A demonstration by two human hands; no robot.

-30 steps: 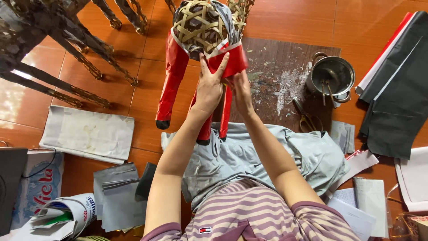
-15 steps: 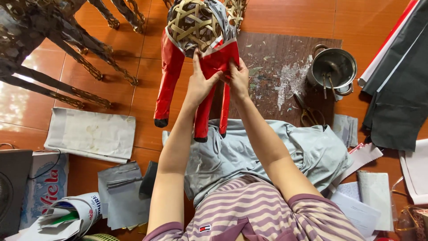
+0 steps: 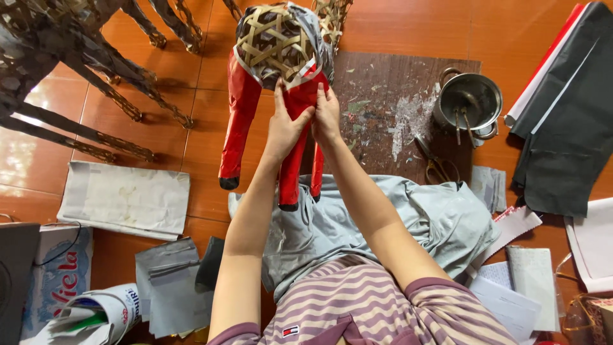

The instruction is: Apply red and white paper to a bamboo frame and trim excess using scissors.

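In the head view, both hands sit a little higher on the woven animal frame [image 3: 276, 76] than they did half a second ago, and the frame itself has shifted only slightly in the picture, still standing in the same spot on the orange tiled floor [image 3: 389, 25]. The left hand [image 3: 285, 125] lies flat against the red paper on the frame's front, fingers stretched upward and close together, pressing rather than gripping. The right hand [image 3: 327, 115] rests just beside it, touching the same red paper, fingers likewise laid against the surface. The frame stands upright at the top middle of the picture, directly ahead of the person, its bare bamboo weave on top and its red-covered legs [image 3: 237, 128] running down toward the person's lap, so its long axis runs roughly up and down in the view. The leg tips end near a grey cloth [image 3: 408, 223] spread over the lap. To the right lie a paint-stained board [image 3: 396, 89], a metal pot [image 3: 471, 102] and scissors [image 3: 435, 165]; to the left lies a folded sheet of newspaper [image 3: 124, 199].
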